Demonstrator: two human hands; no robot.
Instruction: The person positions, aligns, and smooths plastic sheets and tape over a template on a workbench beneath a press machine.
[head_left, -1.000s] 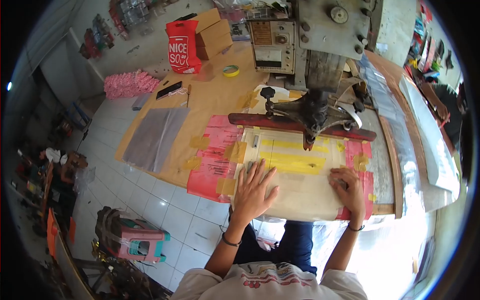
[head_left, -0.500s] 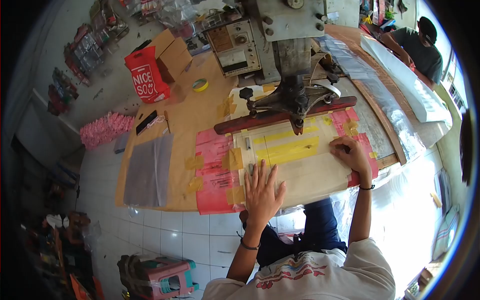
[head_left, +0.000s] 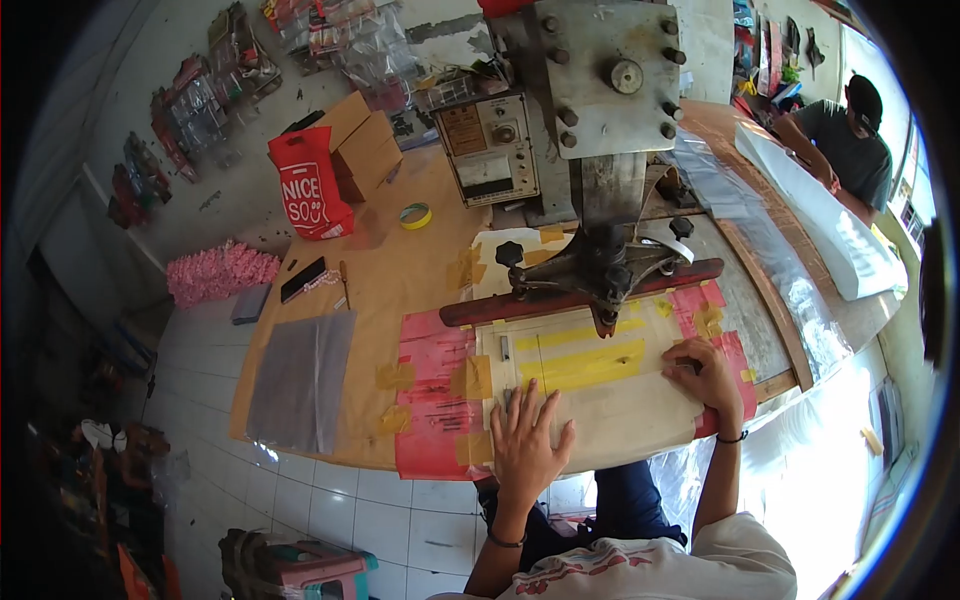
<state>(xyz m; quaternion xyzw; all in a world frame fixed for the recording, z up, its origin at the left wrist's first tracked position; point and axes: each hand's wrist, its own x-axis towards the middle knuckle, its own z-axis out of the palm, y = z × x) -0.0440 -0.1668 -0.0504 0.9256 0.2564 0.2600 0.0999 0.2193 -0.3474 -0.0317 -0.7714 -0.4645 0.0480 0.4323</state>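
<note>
My left hand (head_left: 528, 440) lies flat with fingers spread on the cream sheet (head_left: 620, 415), near its left side. My right hand (head_left: 706, 380) rests at the sheet's right side, its fingers curled in toward the thumb. Whatever those fingertips hold, if anything, is hidden. Yellow strips (head_left: 590, 368) run across the sheet, and a small metal piece (head_left: 505, 348) lies at its left edge. Red taped sheeting (head_left: 435, 385) flanks it on the left. Beyond my hands stands a press (head_left: 607, 235) with a long red bar (head_left: 480, 311) above the sheet.
To the left lie a grey plastic sheet (head_left: 300, 385), a phone (head_left: 303, 280) and a yellow tape roll (head_left: 415, 216). Behind them are a red bag (head_left: 308, 190), a cardboard box (head_left: 365, 150) and a control box (head_left: 487, 150). Another person (head_left: 850, 145) is at the far right.
The head view has tilted up, so the table and press appear lower in the frame. Both hands keep nearly the same places on the sheet.
</note>
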